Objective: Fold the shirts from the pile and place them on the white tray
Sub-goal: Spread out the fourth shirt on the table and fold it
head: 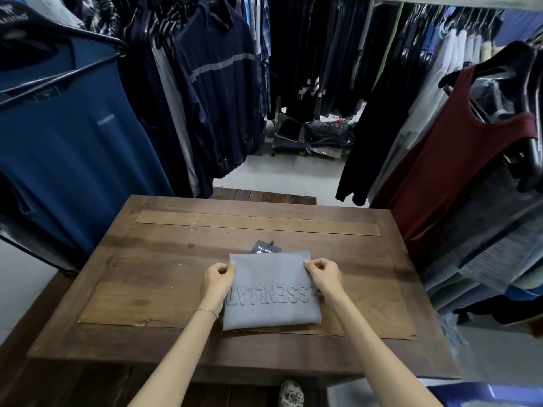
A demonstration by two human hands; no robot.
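The folded shirt point(271, 292) lies on the surface point(164, 259), its far edges pinched in the grip of the left hand point(219, 279) and right hand point(323, 276), probably so the fold is kept when lifted.

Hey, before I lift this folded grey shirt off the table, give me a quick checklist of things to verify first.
1. Grip of the left hand on the grey shirt: ok, pinching its left edge.
2. Grip of the right hand: ok, pinching the right edge.
3. Fold lying flat and squared on the wooden table: ok.
4. Is the black tag tucked in: not ok, it sticks out past the far edge.
5. Path to the white tray: cannot tell, the tray is not in view.
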